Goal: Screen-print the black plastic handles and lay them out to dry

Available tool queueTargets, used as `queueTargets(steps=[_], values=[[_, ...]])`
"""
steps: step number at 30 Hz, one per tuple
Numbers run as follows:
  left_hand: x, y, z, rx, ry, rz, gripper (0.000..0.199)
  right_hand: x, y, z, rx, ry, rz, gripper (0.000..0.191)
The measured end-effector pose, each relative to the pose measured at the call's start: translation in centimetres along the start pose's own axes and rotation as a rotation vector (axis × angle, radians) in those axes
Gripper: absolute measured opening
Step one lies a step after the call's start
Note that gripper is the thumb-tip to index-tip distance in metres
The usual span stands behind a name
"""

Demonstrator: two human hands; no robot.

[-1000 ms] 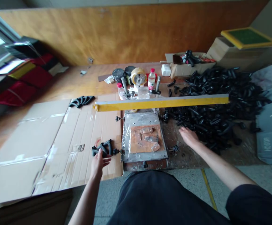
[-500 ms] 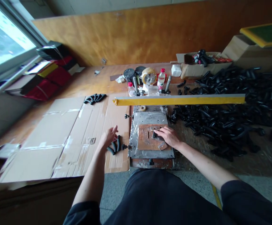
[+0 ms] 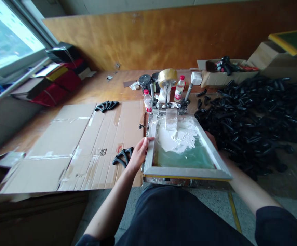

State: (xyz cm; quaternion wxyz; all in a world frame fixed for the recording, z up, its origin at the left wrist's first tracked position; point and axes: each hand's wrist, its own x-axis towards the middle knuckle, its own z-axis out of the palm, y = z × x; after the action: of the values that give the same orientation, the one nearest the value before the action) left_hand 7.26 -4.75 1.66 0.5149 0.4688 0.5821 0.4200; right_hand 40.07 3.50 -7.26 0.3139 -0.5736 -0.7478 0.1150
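A screen-printing frame [image 3: 188, 172] with a green mesh [image 3: 184, 159] lies lowered in front of me, tilted slightly. White paste [image 3: 169, 141] is spread over the mesh's far part, below a clear, pale block [image 3: 171, 119]. My left hand [image 3: 139, 152] is closed at the frame's left rail, fingertips on its edge. Beyond the right rail, my right hand [image 3: 211, 138] is mostly hidden by the frame and its fingers do not show. Several curved black handle-like pieces [image 3: 123, 157] rest on the cardboard just left of my left hand. The board under the frame is hidden.
Flattened cardboard [image 3: 81, 143] covers the bench's left side, with another row of black pieces [image 3: 107, 106] farther back. A large heap of black parts [image 3: 251, 116] lies right. Bottles [image 3: 179, 89], a tape roll [image 3: 167, 78] and metal posts [image 3: 188, 92] stand behind the frame.
The frame has swung down from its raised, edge-on position over the board. My left hand moved right from the black pieces to its left rail; my right hand moved from the board to its right side.
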Motion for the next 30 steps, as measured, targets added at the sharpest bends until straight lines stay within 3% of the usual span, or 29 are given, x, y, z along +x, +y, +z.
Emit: queueTargets(steps=[2,4,6,8,12,17,19,21,23,25,28,30], values=[[-0.3,-3.7,-0.1,0.064,-0.011,-0.083,0.061,2.0,0.1,-0.9,-0.027,0.098,0.048,0.04],[0.1,-6.8,0.2,0.155,0.001,-0.119,0.07,4.2,-1.8,-0.5,-0.061,0.128,-0.023,0.046],[0.9,-8.9,0.5,0.27,0.026,-0.13,0.07,6.0,-4.9,0.7,-0.116,0.05,-0.16,0.06],[1.5,-9.9,0.7,0.347,0.037,-0.139,0.066,6.8,-7.9,2.1,-0.179,-0.102,-0.228,0.052],[1.8,-10.1,0.6,0.369,0.041,-0.158,0.061,4.6,-10.6,3.8,-0.247,-0.349,-0.255,0.01],[1.5,-10.4,0.5,0.362,0.054,-0.168,0.058,-0.8,-9.9,2.2,-0.208,-0.48,-0.588,0.022],[1.5,-10.4,0.5,0.365,0.05,-0.168,0.058,-1.1,-9.6,1.2,-0.15,-0.56,-0.683,0.024],[1.5,-10.4,0.5,0.367,0.05,-0.164,0.058,-0.4,-9.6,0.6,-0.094,-0.612,-0.684,0.024],[1.5,-10.2,0.5,0.362,0.052,-0.157,0.059,0.5,-9.9,0.7,-0.067,-0.574,-0.613,0.023],[1.5,-10.0,0.4,0.349,0.047,-0.151,0.061,0.6,-10.0,1.4,-0.063,-0.457,-0.552,0.025],[1.4,-9.9,0.4,0.322,0.033,-0.148,0.063,-1.2,-9.5,2.4,-0.035,-0.33,-0.577,0.035],[1.4,-10.0,0.5,0.311,0.026,-0.157,0.062,-2.5,-8.9,2.4,0.011,-0.345,-0.616,0.038]])
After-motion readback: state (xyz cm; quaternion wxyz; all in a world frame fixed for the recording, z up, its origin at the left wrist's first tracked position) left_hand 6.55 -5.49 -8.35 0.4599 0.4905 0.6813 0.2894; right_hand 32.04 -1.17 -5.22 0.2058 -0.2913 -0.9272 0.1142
